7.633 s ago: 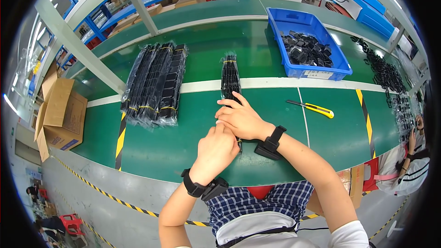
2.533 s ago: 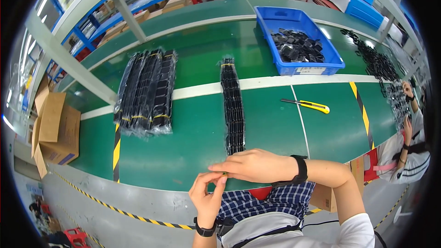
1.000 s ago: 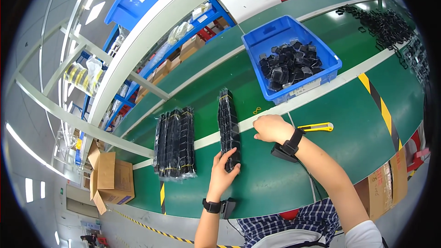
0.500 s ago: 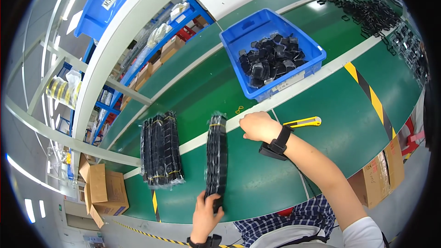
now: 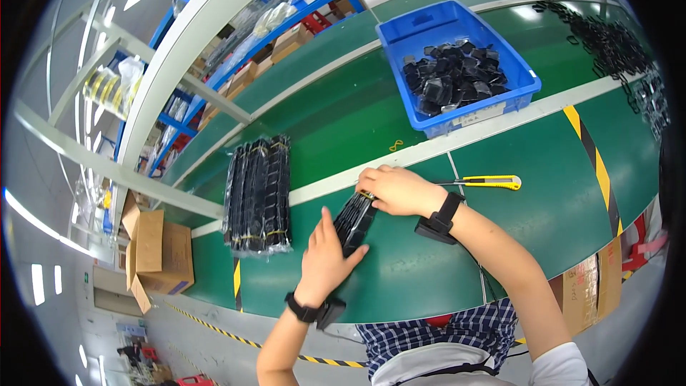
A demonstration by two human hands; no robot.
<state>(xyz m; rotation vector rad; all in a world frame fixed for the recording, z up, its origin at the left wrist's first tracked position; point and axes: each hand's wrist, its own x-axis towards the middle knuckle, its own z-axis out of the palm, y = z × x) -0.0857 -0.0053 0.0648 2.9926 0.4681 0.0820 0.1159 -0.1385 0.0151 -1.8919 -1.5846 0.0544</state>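
Observation:
A long, narrow bundle of black pieces in clear plastic (image 5: 351, 225) lies slanted on the green bench top, a yellow rubber band round its far end. My right hand (image 5: 401, 190) has its fingers closed over that far end, by the band. At the near end is my left hand (image 5: 323, 261), fingers stretched out and thumb apart, touching the bundle's side without gripping it. To the left lie several similar bundles (image 5: 259, 196) side by side, with yellow bands. Both wrists wear black straps with small boxes.
A blue bin (image 5: 468, 111) of black plastic-wrapped pieces stands at the back. Right of my hand lies a yellow utility knife (image 5: 493, 182). A loose yellow rubber band (image 5: 395, 146) sits near the pale rail. Black parts (image 5: 607, 39) are heaped far right; an open carton (image 5: 164, 250) stands left.
My right hand has gone from the bench beside the bundle onto its far end. The bundle is now tilted, far end rightward. My left hand has moved up it and its fingers have straightened.

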